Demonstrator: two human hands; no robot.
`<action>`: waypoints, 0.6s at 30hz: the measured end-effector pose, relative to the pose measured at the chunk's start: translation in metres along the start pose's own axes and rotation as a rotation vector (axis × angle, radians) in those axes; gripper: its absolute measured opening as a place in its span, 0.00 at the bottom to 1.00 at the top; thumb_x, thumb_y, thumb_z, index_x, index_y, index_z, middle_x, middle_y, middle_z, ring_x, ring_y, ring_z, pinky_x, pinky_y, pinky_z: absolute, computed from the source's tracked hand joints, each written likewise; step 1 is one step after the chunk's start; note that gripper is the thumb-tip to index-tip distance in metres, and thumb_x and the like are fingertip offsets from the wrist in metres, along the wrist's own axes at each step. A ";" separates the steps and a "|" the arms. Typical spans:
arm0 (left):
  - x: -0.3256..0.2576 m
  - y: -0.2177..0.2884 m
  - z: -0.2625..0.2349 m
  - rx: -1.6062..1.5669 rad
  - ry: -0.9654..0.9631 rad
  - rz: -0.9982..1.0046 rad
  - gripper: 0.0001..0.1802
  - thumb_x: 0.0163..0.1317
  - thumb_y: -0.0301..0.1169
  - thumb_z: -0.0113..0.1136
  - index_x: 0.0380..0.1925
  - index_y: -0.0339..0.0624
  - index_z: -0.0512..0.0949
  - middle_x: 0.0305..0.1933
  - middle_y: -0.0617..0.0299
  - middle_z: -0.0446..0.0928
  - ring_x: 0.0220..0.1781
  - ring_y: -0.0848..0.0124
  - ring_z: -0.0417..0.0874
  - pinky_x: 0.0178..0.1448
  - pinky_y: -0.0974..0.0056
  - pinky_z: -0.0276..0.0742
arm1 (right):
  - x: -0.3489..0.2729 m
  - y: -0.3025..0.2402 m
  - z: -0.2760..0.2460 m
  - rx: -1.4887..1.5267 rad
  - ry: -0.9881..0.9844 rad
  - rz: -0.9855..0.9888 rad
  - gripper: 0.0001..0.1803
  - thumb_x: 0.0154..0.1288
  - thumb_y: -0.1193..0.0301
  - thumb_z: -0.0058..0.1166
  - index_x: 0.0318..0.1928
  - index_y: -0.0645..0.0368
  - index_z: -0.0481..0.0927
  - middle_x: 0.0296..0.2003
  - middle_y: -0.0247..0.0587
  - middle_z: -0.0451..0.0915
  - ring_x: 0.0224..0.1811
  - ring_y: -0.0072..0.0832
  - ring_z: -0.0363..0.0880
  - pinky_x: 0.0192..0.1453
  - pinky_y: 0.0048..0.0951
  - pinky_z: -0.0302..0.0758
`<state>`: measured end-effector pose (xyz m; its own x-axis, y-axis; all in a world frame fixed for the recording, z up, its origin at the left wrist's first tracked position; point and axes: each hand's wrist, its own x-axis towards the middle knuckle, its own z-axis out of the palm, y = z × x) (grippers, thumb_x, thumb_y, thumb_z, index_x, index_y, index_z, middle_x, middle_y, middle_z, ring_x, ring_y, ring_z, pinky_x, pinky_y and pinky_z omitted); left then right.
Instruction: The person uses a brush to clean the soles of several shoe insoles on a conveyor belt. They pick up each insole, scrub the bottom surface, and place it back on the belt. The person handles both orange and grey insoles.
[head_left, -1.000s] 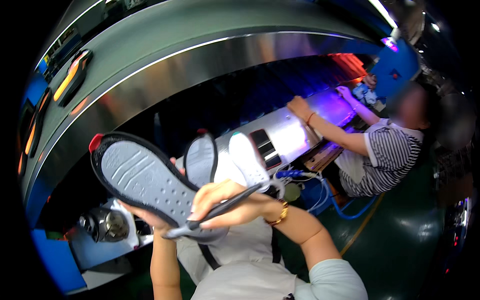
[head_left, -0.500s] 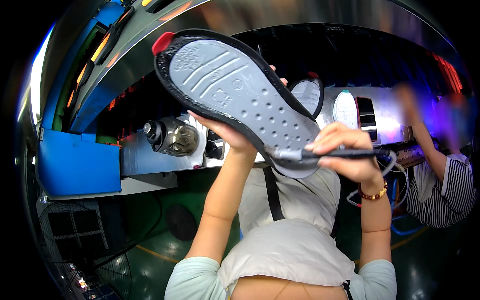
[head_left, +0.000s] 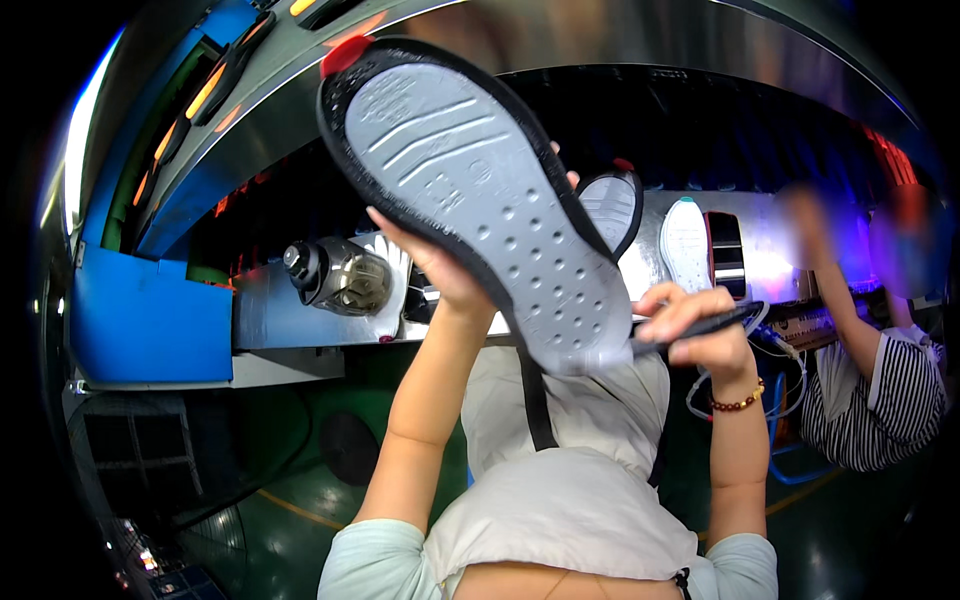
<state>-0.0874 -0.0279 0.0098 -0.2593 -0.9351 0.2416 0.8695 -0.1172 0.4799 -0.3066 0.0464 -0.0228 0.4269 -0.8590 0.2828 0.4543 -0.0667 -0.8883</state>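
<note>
My left hand [head_left: 440, 262] is closed round the middle of a shoe upper [head_left: 470, 170], held sole side up. Its underside is a grey board with ridges and rows of dimples, inside a black rim that looks wet in places; a red tab sticks out at the far end. Fingertips show past the shoe's right edge. In my right hand [head_left: 702, 330] is a brush with a dark handle [head_left: 722, 318], pinched between thumb and fingers. The pale, blurred brush head [head_left: 606, 356] lies against the near end of the shoe.
A metal bench [head_left: 270, 300] crosses ahead, bearing a dark clear bottle [head_left: 350, 277], another grey-bottomed shoe [head_left: 608, 205], a white sole [head_left: 686, 240] and a black striped piece [head_left: 726, 250]. A blue machine housing [head_left: 150, 320] stands left. At right sits a person in a striped top [head_left: 880, 400].
The brush has shifted slightly left and down along the shoe's near end. The shoe has turned a little more upright, its near end lower. My left hand keeps its grip.
</note>
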 end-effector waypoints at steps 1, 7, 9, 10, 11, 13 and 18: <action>0.004 -0.003 -0.002 0.038 0.020 0.012 0.57 0.43 0.75 0.32 0.61 0.37 0.48 0.60 0.37 0.54 0.55 0.40 0.65 0.58 0.45 0.61 | 0.004 0.005 -0.006 -0.082 0.040 -0.003 0.11 0.42 0.83 0.57 0.31 0.66 0.79 0.34 0.52 0.79 0.43 0.36 0.75 0.53 0.35 0.67; -0.042 -0.016 -0.012 -0.296 -0.140 -0.154 0.50 0.49 0.71 0.31 0.59 0.39 0.57 0.60 0.56 0.62 0.58 0.62 0.66 0.63 0.59 0.59 | 0.004 0.009 0.033 0.493 0.310 0.089 0.11 0.49 0.84 0.53 0.37 0.67 0.74 0.36 0.52 0.77 0.42 0.37 0.77 0.51 0.33 0.72; -0.053 -0.023 -0.026 -0.176 -0.201 -0.038 0.38 0.57 0.53 0.37 0.58 0.33 0.56 0.57 0.52 0.65 0.56 0.63 0.67 0.61 0.61 0.59 | 0.001 0.012 0.041 0.332 0.304 0.066 0.11 0.48 0.84 0.54 0.36 0.67 0.75 0.37 0.52 0.77 0.43 0.37 0.77 0.50 0.33 0.72; -0.049 -0.016 -0.028 -0.192 -0.246 -0.111 0.34 0.56 0.48 0.39 0.56 0.32 0.59 0.54 0.50 0.67 0.53 0.62 0.70 0.59 0.61 0.62 | 0.000 0.014 0.043 0.253 0.303 0.059 0.11 0.48 0.84 0.54 0.36 0.67 0.76 0.37 0.52 0.77 0.43 0.37 0.77 0.50 0.32 0.72; -0.042 -0.008 -0.029 -0.201 -0.296 -0.185 0.30 0.56 0.43 0.41 0.53 0.31 0.62 0.51 0.49 0.70 0.51 0.62 0.72 0.56 0.61 0.66 | 0.002 0.006 0.040 -0.013 0.124 0.064 0.10 0.47 0.83 0.56 0.34 0.67 0.77 0.37 0.52 0.78 0.44 0.35 0.77 0.50 0.31 0.72; -0.037 0.000 -0.018 -0.177 -0.158 -0.280 0.26 0.57 0.39 0.41 0.48 0.28 0.68 0.45 0.46 0.74 0.43 0.60 0.78 0.49 0.62 0.73 | 0.005 -0.011 0.047 -0.230 -0.002 0.082 0.11 0.43 0.83 0.60 0.32 0.67 0.79 0.35 0.51 0.79 0.39 0.32 0.79 0.45 0.26 0.74; -0.027 0.013 -0.019 -0.034 -0.013 -0.703 0.24 0.53 0.36 0.49 0.47 0.30 0.69 0.43 0.49 0.75 0.42 0.64 0.78 0.49 0.66 0.72 | 0.014 -0.025 0.031 -0.348 -0.111 -0.075 0.12 0.42 0.83 0.60 0.32 0.66 0.79 0.34 0.50 0.80 0.38 0.33 0.80 0.43 0.26 0.75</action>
<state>-0.0609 -0.0100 -0.0061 -0.7694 -0.6299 -0.1056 0.5068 -0.7027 0.4994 -0.2877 0.0520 0.0147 0.4932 -0.7861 0.3726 0.2028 -0.3126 -0.9280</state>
